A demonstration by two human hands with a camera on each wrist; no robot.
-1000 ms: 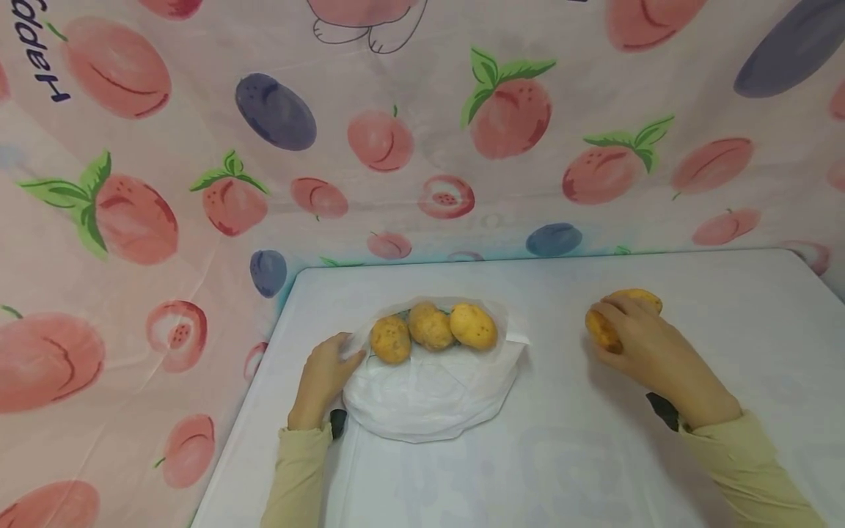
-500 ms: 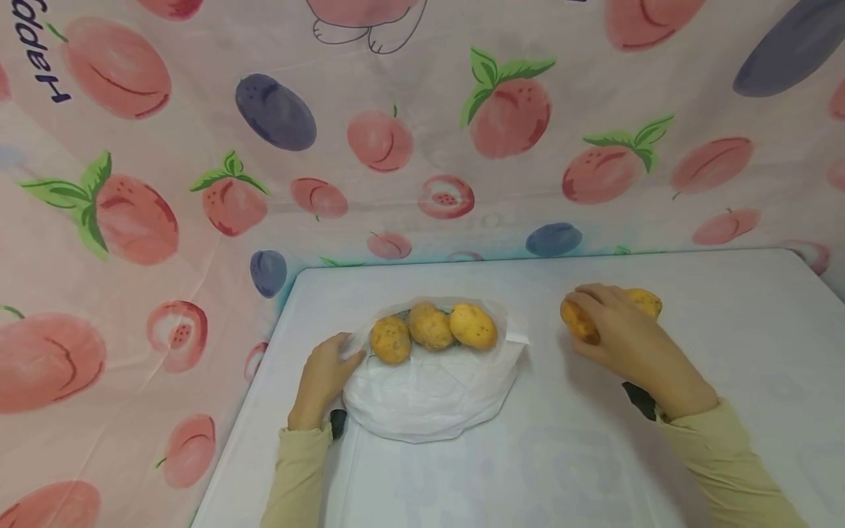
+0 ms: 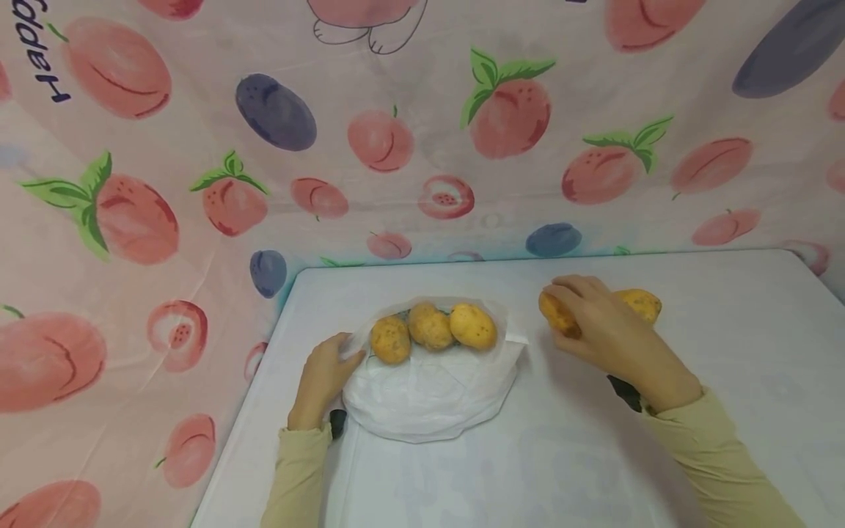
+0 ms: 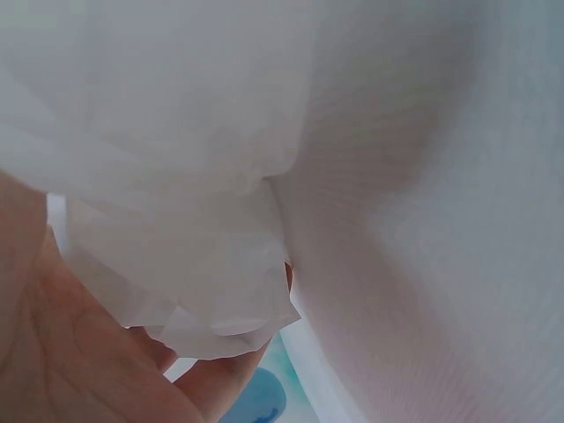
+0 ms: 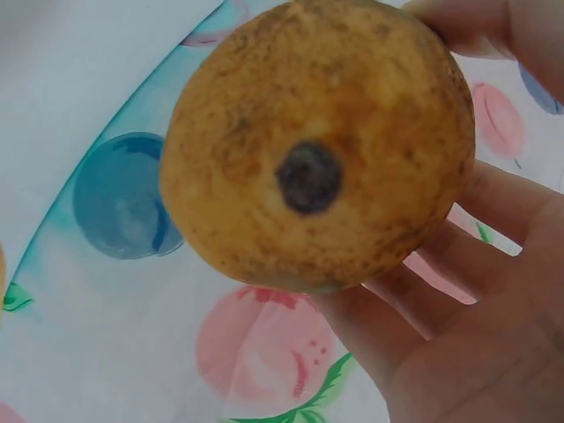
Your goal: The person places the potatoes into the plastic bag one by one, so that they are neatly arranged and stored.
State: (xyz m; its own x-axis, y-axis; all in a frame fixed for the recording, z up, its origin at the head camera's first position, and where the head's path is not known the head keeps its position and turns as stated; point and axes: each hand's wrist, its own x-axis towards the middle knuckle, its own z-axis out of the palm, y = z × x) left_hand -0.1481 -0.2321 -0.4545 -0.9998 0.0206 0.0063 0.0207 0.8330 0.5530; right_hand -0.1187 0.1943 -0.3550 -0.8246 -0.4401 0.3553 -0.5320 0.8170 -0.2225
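My right hand (image 3: 607, 334) grips a brown-yellow potato (image 3: 556, 311) above the table, between the white bag and another potato (image 3: 642, 303). Close up in the right wrist view, the held potato (image 5: 352, 106) has a dark round spot, with thumb and fingers on opposite sides. A white plastic bag (image 3: 429, 403) lies at centre left. Three potatoes (image 3: 430, 327) sit side by side at its mouth. My left hand (image 3: 320, 380) pinches the bag's left edge; in the left wrist view, the bag (image 4: 176, 256) partly covers its fingers.
The white table (image 3: 528, 477) ends at a back edge against a fruit-printed cloth (image 3: 422, 147), which also hangs along the left side. The loose potato lies behind my right hand, partly hidden by it.
My right hand has carried its potato leftward and slightly away from me, toward the bag, uncovering more of the potato left on the table. The left hand and bag look still.
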